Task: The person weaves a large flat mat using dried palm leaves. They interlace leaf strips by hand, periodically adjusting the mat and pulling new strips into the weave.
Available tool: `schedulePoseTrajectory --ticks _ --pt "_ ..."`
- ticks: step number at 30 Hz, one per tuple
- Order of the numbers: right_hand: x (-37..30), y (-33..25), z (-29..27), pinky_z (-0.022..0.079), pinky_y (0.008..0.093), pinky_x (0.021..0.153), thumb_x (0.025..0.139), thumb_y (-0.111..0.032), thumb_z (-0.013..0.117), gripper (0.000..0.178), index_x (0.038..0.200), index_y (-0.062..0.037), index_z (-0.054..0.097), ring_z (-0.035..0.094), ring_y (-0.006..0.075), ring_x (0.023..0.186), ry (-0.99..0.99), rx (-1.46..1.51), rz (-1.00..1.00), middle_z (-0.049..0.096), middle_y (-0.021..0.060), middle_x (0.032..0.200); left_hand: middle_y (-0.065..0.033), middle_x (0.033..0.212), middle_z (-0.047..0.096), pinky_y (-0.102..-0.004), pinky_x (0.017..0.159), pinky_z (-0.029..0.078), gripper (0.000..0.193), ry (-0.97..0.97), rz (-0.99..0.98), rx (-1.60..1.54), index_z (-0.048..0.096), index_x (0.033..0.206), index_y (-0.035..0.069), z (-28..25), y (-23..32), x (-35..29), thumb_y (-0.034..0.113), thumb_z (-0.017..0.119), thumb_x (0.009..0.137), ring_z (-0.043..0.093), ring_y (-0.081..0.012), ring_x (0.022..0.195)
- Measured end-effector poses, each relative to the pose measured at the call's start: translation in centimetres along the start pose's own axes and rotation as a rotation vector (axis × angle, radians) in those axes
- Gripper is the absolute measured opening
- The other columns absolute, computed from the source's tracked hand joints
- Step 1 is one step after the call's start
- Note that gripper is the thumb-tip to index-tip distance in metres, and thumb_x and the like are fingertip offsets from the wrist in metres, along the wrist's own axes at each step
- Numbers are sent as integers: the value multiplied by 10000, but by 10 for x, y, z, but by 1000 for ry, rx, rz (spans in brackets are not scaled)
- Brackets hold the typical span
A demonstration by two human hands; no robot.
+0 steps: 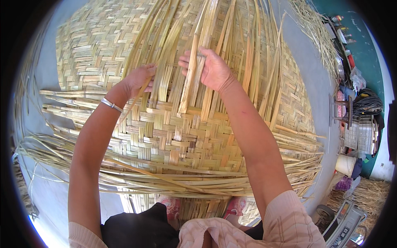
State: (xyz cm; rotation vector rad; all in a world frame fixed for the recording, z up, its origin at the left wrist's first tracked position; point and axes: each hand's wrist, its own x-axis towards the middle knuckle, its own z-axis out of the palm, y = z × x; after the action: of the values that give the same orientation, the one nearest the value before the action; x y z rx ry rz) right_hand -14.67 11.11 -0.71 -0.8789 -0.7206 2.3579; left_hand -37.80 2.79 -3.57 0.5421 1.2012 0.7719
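Observation:
A large woven mat of flat, pale yellow-green strips [89, 53] spreads beneath both my hands. Loose strip ends rise from the weave and fan away toward the far side. My right hand [213, 70] holds a pair of raised strips [189, 89], its fingers passing behind them and coming out on their left. To the left, my left hand [140, 78] has its fingers curled in beside the raised strips, with a thin strip [134, 100] running down from it. A silvery bangle [111, 105] circles my left wrist.
Long loose strips [178, 182] curve across the near side of the mat. At the right lie a straw pile [316, 37], a small stool [348, 110], a pale bucket [345, 164], a coil of dark cable [368, 102] and a grey boxy machine [343, 225]. My shoes [168, 205] rest at the near edge.

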Motion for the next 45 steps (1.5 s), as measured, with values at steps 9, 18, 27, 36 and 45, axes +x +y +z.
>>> schedulePoseTrajectory --ticks 9,18,27,36,45 --pt "7 13 -6 494 372 901 934 -266 518 332 1076 18 613 585 220 997 -28 -15 -125 609 124 1099 -70 1048 631 -269 709 574 387 -253 -67 373 519 1258 15 -9 25 10 171 581 910 638 -145 886" --pt "-75 52 -28 501 364 954 866 51 478 311 1173 64 531 596 257 1034 693 164 -518 578 163 1112 -97 793 641 -303 594 554 172 -18 44 884 612 868 -23 -18 40 14 149 598 868 660 -187 718" --pt "-160 64 -77 517 383 938 857 94 440 275 1106 44 543 615 250 1015 872 317 -490 592 158 1090 -72 715 612 -282 554 529 189 -18 86 1140 632 847 -26 -25 29 -2 159 613 877 611 -149 619" --pt "-202 36 -134 562 321 766 838 111 378 289 1062 46 548 622 255 919 949 235 -432 594 175 1009 -64 655 600 -291 535 496 234 72 105 1149 647 865 17 -28 11 -7 247 614 898 585 -136 565" --pt "-135 56 -63 469 440 872 909 -216 534 267 1089 -34 610 595 292 1017 545 -2008 -538 644 144 1034 -54 664 620 -274 537 484 264 105 88 1190 634 816 25 -21 12 -7 274 625 901 596 -126 559"
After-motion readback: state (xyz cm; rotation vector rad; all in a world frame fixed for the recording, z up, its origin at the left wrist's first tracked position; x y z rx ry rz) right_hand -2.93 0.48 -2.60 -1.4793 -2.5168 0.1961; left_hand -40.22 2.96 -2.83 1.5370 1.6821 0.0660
